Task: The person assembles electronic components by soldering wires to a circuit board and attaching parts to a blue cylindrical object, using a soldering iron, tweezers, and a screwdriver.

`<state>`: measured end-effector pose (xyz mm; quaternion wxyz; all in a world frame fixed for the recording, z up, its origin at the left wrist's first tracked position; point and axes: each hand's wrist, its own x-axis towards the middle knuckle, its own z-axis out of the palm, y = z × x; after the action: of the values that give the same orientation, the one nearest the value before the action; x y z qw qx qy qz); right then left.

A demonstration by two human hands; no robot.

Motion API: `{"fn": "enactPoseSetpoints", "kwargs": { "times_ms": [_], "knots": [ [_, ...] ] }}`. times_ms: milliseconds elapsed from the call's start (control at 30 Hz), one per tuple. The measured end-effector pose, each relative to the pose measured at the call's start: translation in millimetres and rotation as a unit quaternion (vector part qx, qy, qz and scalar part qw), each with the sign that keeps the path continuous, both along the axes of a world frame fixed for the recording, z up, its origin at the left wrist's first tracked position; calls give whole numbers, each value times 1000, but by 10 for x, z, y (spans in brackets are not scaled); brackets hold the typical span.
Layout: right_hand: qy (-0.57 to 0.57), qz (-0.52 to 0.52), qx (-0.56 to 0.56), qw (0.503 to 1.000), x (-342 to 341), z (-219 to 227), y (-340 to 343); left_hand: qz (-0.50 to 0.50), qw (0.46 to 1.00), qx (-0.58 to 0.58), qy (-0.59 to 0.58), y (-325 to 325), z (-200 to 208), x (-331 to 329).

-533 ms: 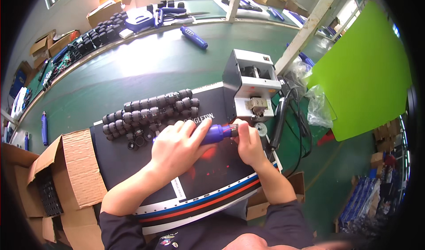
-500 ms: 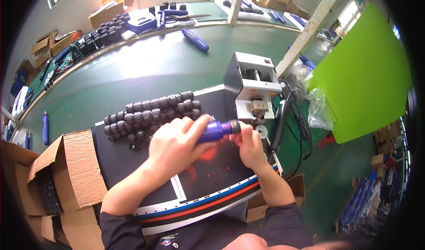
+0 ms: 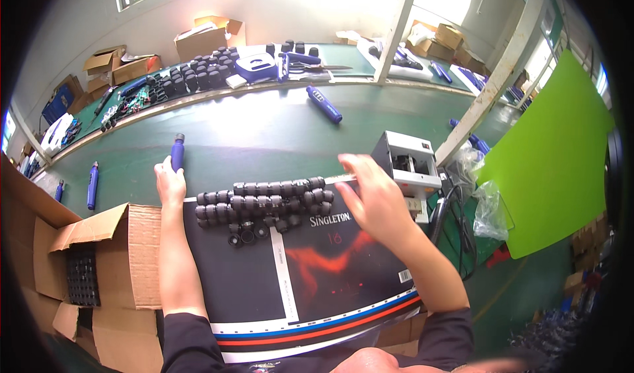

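My left hand (image 3: 170, 184) is closed around the lower part of a slim blue rotary tool (image 3: 177, 152). The tool stands nearly upright above the green bench, its dark collar at the top. My right hand (image 3: 374, 198) holds nothing; its fingers are spread over the right part of the black mat (image 3: 228, 274). Between my hands, rows of black ring-shaped collars (image 3: 264, 204) are stacked on the mat, with several loose ones (image 3: 247, 236) in front. A grey-white bench machine (image 3: 407, 162) stands just beyond my right hand, which partly hides its lower front.
An open cardboard box (image 3: 142, 261) stands at the left, holding a black grid. More blue tools lie on the bench, one (image 3: 323, 105) toward the back and one (image 3: 93, 185) at the left. Black cables (image 3: 467, 234), clear plastic bags (image 3: 490, 211) and a green board (image 3: 548, 162) are at the right.
The blue tool has gone from over the mat to the far left, now in my left hand alone. My right hand has let go of its collar end and opened. The view has shifted.
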<state>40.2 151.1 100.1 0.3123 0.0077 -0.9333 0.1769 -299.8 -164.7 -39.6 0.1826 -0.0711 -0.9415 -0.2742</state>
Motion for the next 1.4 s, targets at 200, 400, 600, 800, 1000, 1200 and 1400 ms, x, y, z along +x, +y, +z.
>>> {"fn": "enactPoseSetpoints", "kwargs": {
  "times_ms": [200, 400, 600, 800, 1000, 1200, 1400],
  "knots": [
    [-195, -284, 14, 939, -1877, -417, 843, 27, 999, -24, -40, 281, 175, 143],
    [-225, -409, -83, 881, -2393, -1195, 1363, -80, 895, 426, 104, 434, 596, 234],
    [-59, -294, -275, 913, -2185, -1120, 1540, -248, 847, 467, 42, 947, 1205, 1039],
    [-56, 60, -428, 900, -985, 14, -138, -417, 834, 352, -84, 1235, 1167, 1889],
    [-102, 63, -212, 970, 715, 197, -442, -587, 640, 429, -247, 1177, 1190, 2611],
    [-20, -451, -120, 884, 1700, -274, 750, -692, 709, -131, -2, 1304, 999, 2943],
    [-121, -481, -132, 858, 1777, -1094, 1277, -669, 727, -151, 28, 1442, 581, 3014]
  ]
}}
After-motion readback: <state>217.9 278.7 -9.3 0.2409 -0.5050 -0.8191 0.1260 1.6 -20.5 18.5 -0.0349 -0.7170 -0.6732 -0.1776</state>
